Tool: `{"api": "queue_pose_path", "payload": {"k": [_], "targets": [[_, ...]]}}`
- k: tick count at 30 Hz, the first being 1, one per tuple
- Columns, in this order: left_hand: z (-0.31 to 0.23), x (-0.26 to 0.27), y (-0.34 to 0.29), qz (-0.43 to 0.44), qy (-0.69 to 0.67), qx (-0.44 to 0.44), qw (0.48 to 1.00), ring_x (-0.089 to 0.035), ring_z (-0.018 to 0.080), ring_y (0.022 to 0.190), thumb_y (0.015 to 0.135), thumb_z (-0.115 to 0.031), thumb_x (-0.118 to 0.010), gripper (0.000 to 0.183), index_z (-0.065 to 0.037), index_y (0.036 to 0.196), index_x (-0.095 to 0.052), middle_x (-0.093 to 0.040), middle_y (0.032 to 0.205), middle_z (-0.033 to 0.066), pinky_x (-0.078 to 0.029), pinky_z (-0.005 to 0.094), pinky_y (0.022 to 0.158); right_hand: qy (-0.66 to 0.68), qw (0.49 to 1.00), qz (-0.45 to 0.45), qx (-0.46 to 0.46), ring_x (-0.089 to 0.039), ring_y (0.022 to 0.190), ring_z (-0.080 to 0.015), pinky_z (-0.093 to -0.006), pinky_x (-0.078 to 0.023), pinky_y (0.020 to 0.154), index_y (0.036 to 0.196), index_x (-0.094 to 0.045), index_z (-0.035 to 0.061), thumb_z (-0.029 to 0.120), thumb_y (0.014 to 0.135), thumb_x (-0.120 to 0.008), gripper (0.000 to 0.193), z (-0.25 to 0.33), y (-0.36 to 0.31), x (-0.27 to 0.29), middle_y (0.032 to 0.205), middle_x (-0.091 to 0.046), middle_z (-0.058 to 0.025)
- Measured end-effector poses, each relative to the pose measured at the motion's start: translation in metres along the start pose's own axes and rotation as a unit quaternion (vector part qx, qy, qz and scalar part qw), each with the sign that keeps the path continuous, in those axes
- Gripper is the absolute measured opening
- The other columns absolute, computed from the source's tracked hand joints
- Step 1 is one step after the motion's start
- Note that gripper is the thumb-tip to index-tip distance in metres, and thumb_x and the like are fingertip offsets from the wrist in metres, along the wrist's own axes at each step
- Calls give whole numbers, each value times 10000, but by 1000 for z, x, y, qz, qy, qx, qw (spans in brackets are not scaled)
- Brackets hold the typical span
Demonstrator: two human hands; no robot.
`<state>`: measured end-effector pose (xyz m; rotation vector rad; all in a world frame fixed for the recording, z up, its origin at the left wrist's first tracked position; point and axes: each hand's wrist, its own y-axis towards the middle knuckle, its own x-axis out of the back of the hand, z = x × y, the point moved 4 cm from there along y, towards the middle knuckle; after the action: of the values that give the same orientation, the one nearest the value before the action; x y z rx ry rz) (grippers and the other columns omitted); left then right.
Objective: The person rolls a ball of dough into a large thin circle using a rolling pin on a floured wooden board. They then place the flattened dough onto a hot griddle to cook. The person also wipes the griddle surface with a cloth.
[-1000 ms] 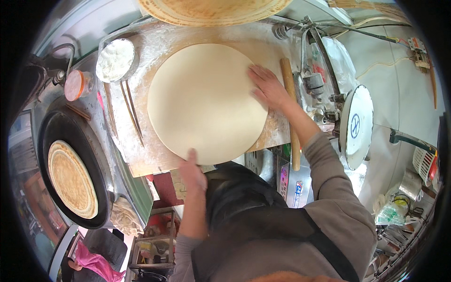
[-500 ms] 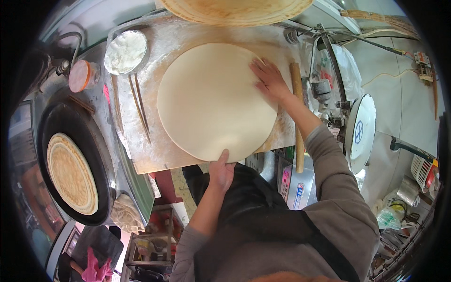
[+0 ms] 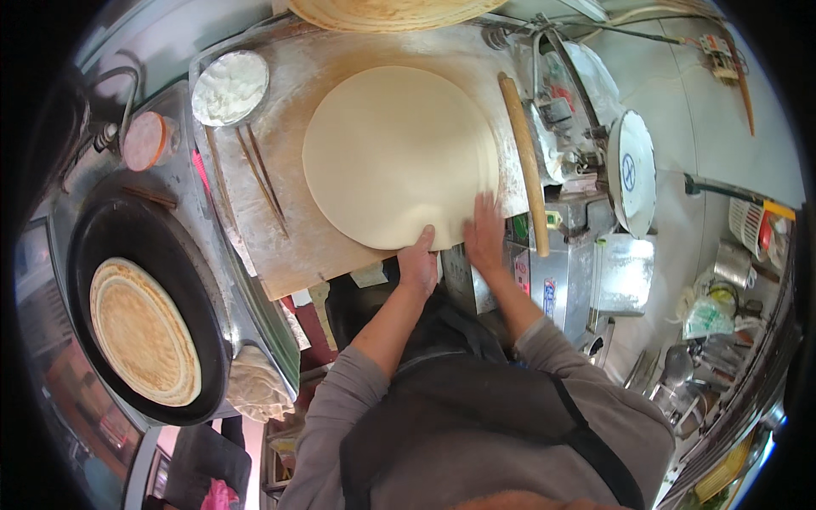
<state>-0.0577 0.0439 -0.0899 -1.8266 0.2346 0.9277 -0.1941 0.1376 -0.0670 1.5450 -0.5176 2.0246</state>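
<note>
A large, thin round sheet of dough (image 3: pixel 387 157) lies on the floured wooden board (image 3: pixel 340 270), its near edge reaching the board's front. My left hand (image 3: pixel 418 263) pinches that near edge, thumb on top and the other fingers underneath, out of sight. Just to its right, my right hand (image 3: pixel 484 238) rests at the dough's lower right edge. Its fingers are stretched out and somewhat smeared by motion. Along the right edge the dough shows a slight ripple. A wooden rolling pin (image 3: pixel 525 161) lies at the board's right side.
A bowl of flour (image 3: pixel 230 87) and thin sticks (image 3: pixel 265 180) are on the board's left. Further left, a black round pan (image 3: pixel 212 327) holds a browned flatbread (image 3: pixel 144 331). Another large flatbread (image 3: pixel 391 13) is at the far edge. A white enamel basin (image 3: pixel 633 174) stands right.
My right hand has come from the dough's upper right toward me, down to its near right edge. My left hand keeps its hold. The view has shifted.
</note>
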Motion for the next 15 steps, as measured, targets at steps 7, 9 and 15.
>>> {"api": "queue_pose_path", "payload": {"k": [7, 9, 15], "targets": [[-75, 34, -17, 6, 41, 10, 999, -594, 311, 1294, 1067, -163, -551, 434, -5, 1462, -463, -568, 1443, 158, -497, 466, 1111, 35, 987, -76, -140, -345, 1474, -482, -580, -308, 1166, 1494, -410, -50, 375, 1000, -590, 676, -26, 42, 6, 1541, -414, -323], [-128, 34, -2, -42, 102, 8, 994, -595, 343, 1298, 1062, -263, -536, 498, 3, 1474, -447, -569, 1445, 170, -501, 511, 1107, 51, 988, -61, -136, -484, 1364, -419, -504, -413, 1091, 1378, -491, -80, 307, 976, -665, 585, -46, 72, 5, 1394, -550, -294], [-252, -60, 75, -64, 472, -32, 879, -703, 334, 1037, 1020, -351, -623, 508, 55, 1325, -602, -709, 1186, 185, -587, 462, 872, 564, 705, 31, -429, -690, 1009, -220, -328, -563, 894, 1368, -567, -36, 127, 943, -725, 482, -8, 31, 7, 1193, -684, -121]]}}
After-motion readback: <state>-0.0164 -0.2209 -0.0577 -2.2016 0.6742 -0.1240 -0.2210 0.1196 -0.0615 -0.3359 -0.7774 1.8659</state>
